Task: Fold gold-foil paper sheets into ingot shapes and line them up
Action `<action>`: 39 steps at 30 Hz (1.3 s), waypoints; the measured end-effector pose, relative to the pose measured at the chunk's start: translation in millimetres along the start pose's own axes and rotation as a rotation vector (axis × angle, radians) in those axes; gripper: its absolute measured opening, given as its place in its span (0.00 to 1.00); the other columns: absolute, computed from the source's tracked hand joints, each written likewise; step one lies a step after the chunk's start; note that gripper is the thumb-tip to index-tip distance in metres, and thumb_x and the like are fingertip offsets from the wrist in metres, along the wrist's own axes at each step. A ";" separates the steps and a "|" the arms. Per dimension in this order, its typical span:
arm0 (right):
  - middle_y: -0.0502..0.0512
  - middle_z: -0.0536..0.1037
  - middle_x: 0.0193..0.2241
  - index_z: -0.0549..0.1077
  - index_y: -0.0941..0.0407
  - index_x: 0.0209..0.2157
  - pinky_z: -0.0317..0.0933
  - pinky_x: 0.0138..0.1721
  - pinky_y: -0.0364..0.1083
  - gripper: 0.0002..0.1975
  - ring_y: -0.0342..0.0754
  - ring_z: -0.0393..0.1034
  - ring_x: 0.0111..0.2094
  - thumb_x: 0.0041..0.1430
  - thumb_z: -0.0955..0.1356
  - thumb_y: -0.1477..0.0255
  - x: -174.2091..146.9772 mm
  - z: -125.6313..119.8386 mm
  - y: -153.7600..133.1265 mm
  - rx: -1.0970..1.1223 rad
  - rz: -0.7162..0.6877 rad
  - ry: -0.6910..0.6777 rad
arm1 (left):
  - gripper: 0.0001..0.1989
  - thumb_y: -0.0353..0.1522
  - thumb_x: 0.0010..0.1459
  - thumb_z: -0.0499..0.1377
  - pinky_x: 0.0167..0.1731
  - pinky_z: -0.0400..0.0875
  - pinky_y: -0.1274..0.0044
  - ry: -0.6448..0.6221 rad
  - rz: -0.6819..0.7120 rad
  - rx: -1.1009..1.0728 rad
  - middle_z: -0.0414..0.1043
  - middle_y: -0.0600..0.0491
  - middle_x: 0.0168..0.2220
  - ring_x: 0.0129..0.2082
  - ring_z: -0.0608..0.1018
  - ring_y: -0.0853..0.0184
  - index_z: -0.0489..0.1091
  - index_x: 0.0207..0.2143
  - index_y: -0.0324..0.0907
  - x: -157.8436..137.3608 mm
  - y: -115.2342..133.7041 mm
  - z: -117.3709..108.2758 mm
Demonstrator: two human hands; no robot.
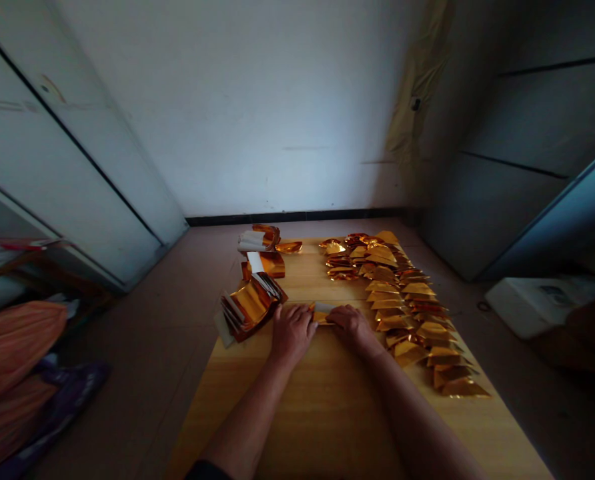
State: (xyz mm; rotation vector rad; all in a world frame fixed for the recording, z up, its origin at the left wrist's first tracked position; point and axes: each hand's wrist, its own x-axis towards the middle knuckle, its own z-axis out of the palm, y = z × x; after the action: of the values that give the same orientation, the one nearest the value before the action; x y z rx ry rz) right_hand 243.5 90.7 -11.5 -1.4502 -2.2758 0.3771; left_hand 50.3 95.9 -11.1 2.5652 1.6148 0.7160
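Note:
A small sheet of gold foil paper, with a pale strip along its upper edge, lies on the wooden table between my two hands. At its left end, the fingers of my left hand press and pinch the paper. The bent fingers of my right hand hold its right end. Just left of my left hand lies a fanned stack of gold foil sheets with pale undersides. To the right of my right hand, several folded gold foil pieces lie in overlapping rows. My fingertips are partly hidden.
Farther back on the wooden table are more gold foil sheets and a loose curled foil piece. A white box stands on the floor at right. Orange cloth lies at left. A white wall rises behind.

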 end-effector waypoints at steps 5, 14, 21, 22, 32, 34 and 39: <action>0.54 0.78 0.40 0.78 0.51 0.38 0.57 0.44 0.45 0.11 0.47 0.67 0.41 0.61 0.64 0.74 0.7 1.2 0.9 -0.015 0.004 -0.009 | 0.07 0.32 0.59 0.54 0.54 0.56 0.58 0.013 -0.081 0.003 0.76 0.50 0.46 0.49 0.73 0.59 0.71 0.38 0.46 2.6 8.0 -0.7; 0.55 0.77 0.38 0.78 0.52 0.38 0.58 0.44 0.45 0.11 0.47 0.67 0.40 0.60 0.64 0.76 -1.1 7.4 3.5 -0.031 -0.016 0.067 | 0.08 0.29 0.55 0.58 0.52 0.60 0.61 -0.012 -0.133 0.022 0.74 0.50 0.48 0.52 0.72 0.58 0.70 0.39 0.45 1.8 16.9 -2.0; 0.55 0.75 0.32 0.76 0.57 0.32 0.61 0.38 0.41 0.09 0.45 0.69 0.35 0.53 0.65 0.81 5.7 11.9 14.6 0.170 0.022 0.160 | 0.09 0.29 0.54 0.59 0.51 0.62 0.62 0.011 -0.139 0.049 0.74 0.51 0.48 0.52 0.72 0.59 0.70 0.40 0.46 -0.3 15.0 2.2; 0.55 0.75 0.32 0.77 0.57 0.32 0.62 0.38 0.41 0.09 0.44 0.69 0.35 0.53 0.66 0.81 5.6 10.8 15.5 0.190 0.022 0.153 | 0.10 0.29 0.55 0.58 0.51 0.62 0.62 0.015 -0.142 0.050 0.74 0.51 0.49 0.52 0.72 0.59 0.70 0.40 0.47 -0.6 15.1 2.3; 0.53 0.74 0.35 0.78 0.54 0.31 0.63 0.39 0.42 0.08 0.44 0.70 0.36 0.50 0.69 0.78 -1.1 2.4 17.8 0.305 -0.022 0.091 | 0.09 0.31 0.55 0.59 0.54 0.58 0.58 -0.023 -0.183 0.024 0.72 0.51 0.52 0.55 0.69 0.59 0.70 0.41 0.46 -2.8 16.8 1.6; 0.53 0.74 0.34 0.78 0.54 0.30 0.63 0.39 0.42 0.07 0.44 0.70 0.35 0.51 0.68 0.78 -1.8 1.4 17.0 0.304 -0.030 0.090 | 0.10 0.32 0.54 0.60 0.55 0.57 0.58 -0.028 -0.186 0.023 0.72 0.51 0.52 0.55 0.69 0.58 0.70 0.41 0.47 -3.1 17.3 1.2; 0.54 0.74 0.34 0.77 0.56 0.29 0.62 0.39 0.42 0.06 0.44 0.69 0.35 0.55 0.67 0.77 0.5 -0.6 12.1 0.252 0.005 0.075 | 0.12 0.33 0.53 0.61 0.55 0.57 0.58 -0.031 -0.195 0.009 0.71 0.51 0.52 0.55 0.69 0.58 0.70 0.42 0.47 -3.2 17.4 0.8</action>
State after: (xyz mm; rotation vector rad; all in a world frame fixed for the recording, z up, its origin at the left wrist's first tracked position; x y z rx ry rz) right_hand 253.2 96.3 -16.2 -1.3197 -2.0804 0.5775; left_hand 64.2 85.3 -8.4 2.3677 1.8289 0.6503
